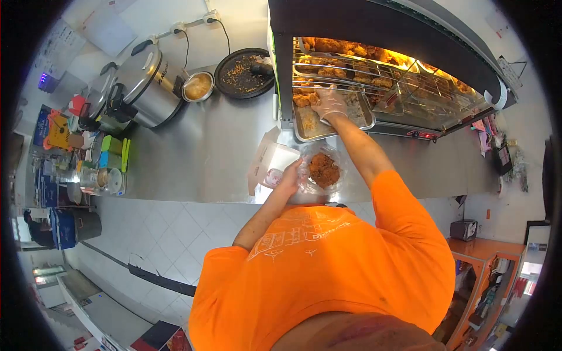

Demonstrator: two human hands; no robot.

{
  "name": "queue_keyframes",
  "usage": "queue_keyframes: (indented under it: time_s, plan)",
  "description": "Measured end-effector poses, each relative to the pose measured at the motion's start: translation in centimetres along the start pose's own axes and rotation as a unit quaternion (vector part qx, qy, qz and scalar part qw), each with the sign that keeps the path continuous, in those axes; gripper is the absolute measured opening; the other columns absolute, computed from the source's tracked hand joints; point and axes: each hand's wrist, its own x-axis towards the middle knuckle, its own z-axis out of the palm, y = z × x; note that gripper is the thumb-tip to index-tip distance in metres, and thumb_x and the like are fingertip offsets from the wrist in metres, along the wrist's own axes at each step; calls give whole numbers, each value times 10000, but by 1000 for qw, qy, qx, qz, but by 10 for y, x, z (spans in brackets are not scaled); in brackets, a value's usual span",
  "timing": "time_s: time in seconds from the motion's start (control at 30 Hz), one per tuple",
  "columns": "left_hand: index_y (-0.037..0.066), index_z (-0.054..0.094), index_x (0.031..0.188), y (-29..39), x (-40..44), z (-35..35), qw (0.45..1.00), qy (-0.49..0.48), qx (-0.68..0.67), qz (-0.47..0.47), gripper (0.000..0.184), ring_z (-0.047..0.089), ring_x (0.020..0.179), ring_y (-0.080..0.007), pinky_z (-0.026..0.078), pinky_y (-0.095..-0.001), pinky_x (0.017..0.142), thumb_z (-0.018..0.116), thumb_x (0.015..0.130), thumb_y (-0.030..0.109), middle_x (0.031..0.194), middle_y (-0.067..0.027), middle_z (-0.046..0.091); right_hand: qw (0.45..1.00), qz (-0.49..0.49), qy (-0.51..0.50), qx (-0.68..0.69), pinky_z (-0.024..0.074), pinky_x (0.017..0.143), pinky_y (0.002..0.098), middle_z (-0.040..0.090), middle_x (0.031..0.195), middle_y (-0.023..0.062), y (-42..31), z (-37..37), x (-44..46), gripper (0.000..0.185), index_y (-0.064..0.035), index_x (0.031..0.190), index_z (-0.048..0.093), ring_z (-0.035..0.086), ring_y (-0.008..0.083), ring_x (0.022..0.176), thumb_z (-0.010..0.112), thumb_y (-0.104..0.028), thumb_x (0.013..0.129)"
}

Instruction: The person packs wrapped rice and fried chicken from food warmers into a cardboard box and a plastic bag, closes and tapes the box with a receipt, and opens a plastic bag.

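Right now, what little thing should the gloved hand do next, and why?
Perhaps the gloved right hand should gently take hold of the fried chicken beside it, though I can't tell whether it grips any. That hand is inside the warmer, close to the chicken, while the left hand touches clear plastic around more chicken.

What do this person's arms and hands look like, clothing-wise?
Short, plain bright orange sleeves leave both forearms uncovered. The right hand wears a thin, see-through, loosely wrinkled glove; the left hand appears ungloved. No cables or markings show on either sleeve.
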Motion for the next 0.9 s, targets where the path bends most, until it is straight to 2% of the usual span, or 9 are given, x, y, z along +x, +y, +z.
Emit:
queue_keyframes:
  time_s: [0.1,0.2,0.23,0.37,0.5,0.63,0.77,0.83,0.9]
  plan:
    - [124,593,1161,8,-7,-2,1000,-24,-6,-3,263,545,654,-132,411,-272,493,579,992,325,821,-27,576,994,-85,56,-27,432,1072,429,571,1364,156,16,9,-17,638,-205,1353,560,522,356,1275,742,-433,786]
    - [133,592,1168,12,-9,1,999,-13,-27,20,256,549,663,-138,412,-274,500,574,996,321,845,-23,585,975,-130,-62,168,415,1083,427,531,1389,182,29,-8,-32,701,-198,1374,523,485,352,1301,792,-399,759]
    - [133,591,1179,13,-12,2,999,-8,-24,20,261,549,664,-139,411,-272,500,571,998,320,853,-22,588,949,-223,25,219,475,1004,394,579,1317,135,39,-2,-32,672,-168,1322,525,563,265,1195,827,-324,743]
    - [163,615,1221,28,-29,17,1000,4,-3,13,292,560,696,-122,427,-239,514,556,1005,350,924,-5,628,875,-15,-213,434,507,922,344,632,1129,72,25,-66,-98,547,-114,1246,561,604,188,1060,800,-241,770]
    - [189,624,1257,34,-18,6,1000,-15,25,-6,320,608,789,-155,509,-276,608,561,1002,372,1029,-21,660,798,-133,-325,490,508,911,344,615,1141,44,36,-27,-148,558,-171,1246,563,586,162,1043,812,-217,749]
    - [150,612,1284,32,-27,20,998,-15,45,29,353,639,965,-229,552,-379,800,576,995,350,1145,-74,657,967,-167,-96,165,489,974,424,617,1239,109,24,111,-200,534,-156,1272,577,618,324,1082,776,-182,778]
    - [95,587,1308,49,-53,44,998,-17,-1,67,383,632,1091,-281,534,-435,940,586,990,310,1219,-115,643,932,-290,-157,149,488,940,475,633,1225,200,37,134,-159,427,-238,1313,574,600,402,1116,637,-247,890]
    - [76,579,1311,53,-52,38,997,-9,-23,79,389,626,1117,-291,526,-451,968,586,989,295,1244,-126,636,971,-152,-80,166,498,945,458,690,1065,159,0,31,-146,272,-149,1151,677,646,365,1029,582,-196,901]
    - [66,574,1312,46,-34,14,994,0,-26,107,389,619,1138,-299,516,-476,988,581,991,285,1272,-136,625,969,-204,136,9,520,909,449,692,1073,134,6,38,-104,295,-166,1171,667,658,335,1021,581,-153,889]
